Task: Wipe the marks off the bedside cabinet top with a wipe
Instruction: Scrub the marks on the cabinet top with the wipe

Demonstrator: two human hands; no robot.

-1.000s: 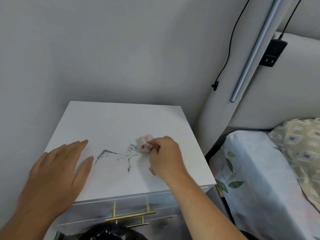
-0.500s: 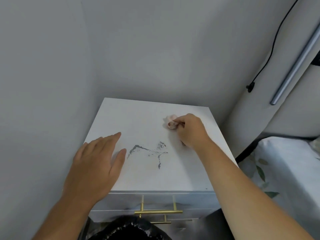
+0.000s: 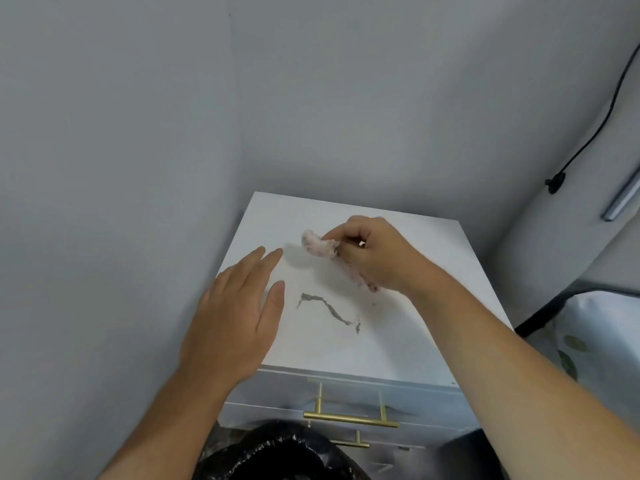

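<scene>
A white bedside cabinet top (image 3: 433, 271) fills the middle of the head view. A dark grey wavy mark (image 3: 329, 310) runs across its front half. My right hand (image 3: 374, 254) is shut on a crumpled, stained pinkish wipe (image 3: 317, 244), held just behind the mark and slightly above the surface, casting a shadow. A second stained strip of wipe trails under the heel of that hand. My left hand (image 3: 239, 313) lies flat on the left edge of the top, fingers together, thumb close to the mark's left end.
Grey walls close in on the left and behind the cabinet. Gold drawer handles (image 3: 349, 419) show on the front, above a black bin bag (image 3: 277, 455). A bed with patterned cover (image 3: 595, 334) stands at the right. A black cable (image 3: 588, 133) hangs on the right wall.
My right hand with the wipe has shifted left along the back of the top. The right branches of the mark are gone. My head has turned left and down.
</scene>
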